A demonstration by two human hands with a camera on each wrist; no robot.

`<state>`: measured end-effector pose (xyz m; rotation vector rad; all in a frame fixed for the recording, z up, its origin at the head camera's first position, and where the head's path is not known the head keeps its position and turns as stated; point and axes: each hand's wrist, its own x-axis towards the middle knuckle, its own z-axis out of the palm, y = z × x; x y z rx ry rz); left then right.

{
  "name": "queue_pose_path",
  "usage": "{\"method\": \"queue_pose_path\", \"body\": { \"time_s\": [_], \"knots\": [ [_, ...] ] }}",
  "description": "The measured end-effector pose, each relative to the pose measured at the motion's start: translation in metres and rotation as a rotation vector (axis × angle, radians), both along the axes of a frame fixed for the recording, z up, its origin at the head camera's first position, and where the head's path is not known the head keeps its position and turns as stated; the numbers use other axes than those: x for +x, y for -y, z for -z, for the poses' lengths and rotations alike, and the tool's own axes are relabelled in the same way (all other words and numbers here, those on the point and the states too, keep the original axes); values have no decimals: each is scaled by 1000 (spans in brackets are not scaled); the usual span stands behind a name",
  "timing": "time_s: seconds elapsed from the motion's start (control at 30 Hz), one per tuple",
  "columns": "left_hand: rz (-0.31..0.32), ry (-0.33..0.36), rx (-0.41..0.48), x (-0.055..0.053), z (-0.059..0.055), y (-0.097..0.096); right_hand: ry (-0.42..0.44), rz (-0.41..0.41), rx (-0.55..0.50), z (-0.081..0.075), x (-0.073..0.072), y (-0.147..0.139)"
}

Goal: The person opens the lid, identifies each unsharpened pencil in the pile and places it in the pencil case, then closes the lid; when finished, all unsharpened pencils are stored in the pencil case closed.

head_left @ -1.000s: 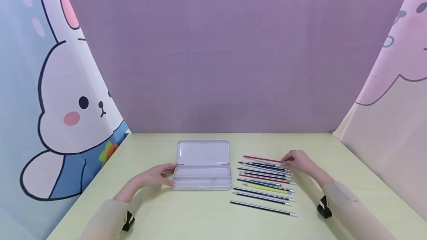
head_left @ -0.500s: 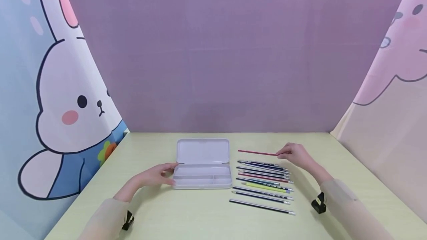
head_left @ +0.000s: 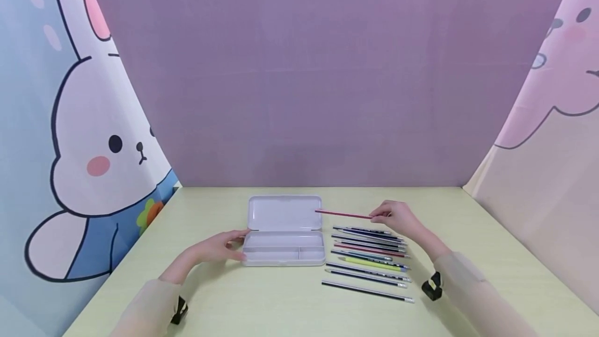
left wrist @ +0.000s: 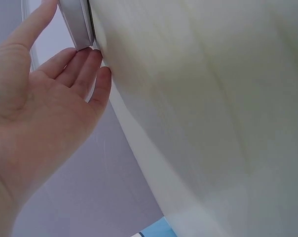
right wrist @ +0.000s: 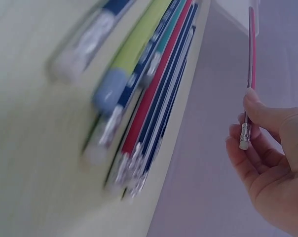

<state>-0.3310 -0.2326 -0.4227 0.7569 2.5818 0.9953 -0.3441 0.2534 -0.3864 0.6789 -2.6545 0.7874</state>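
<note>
A white pencil case (head_left: 284,262) lies with its lid up on the table, its tray split into compartments. My left hand (head_left: 217,247) grips the case's left end, thumb at the front corner and fingers towards the back, as the left wrist view also shows at the case's end (left wrist: 79,24). Between thumb and fingers, my right hand (head_left: 398,217) pinches a red pencil (head_left: 343,215) near its eraser end. That pencil is held above the table, its far tip overlapping the right edge of the lid. In the right wrist view its white eraser (right wrist: 244,145) pokes out below the thumb.
Several pencils lie in a rough row right of the case, mostly dark striped, one red (head_left: 374,250). A yellow-green pencil (head_left: 372,263) lies among them, and a dark pencil (head_left: 367,291) is nearest the front. A purple backdrop (head_left: 299,77) rises behind the table.
My right hand has lifted the red pencil from the back of the row and carried it left towards the case's lid. My left hand has stayed on the case.
</note>
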Motion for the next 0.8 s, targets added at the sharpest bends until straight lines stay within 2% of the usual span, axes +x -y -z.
{"method": "queue_pose_path", "body": {
  "time_s": [0.17, 0.4, 0.8],
  "knots": [
    [-8, 5, -2, 1, -1, -2, 30, -15, -16, -2, 1, 16],
    [-25, 12, 0, 2, -1, -2, 36, -78, -41, -1, -3, 44],
    [-18, 0, 10, 2, -1, -1, 67, -143, -68, -1, -4, 86]
  ]
}}
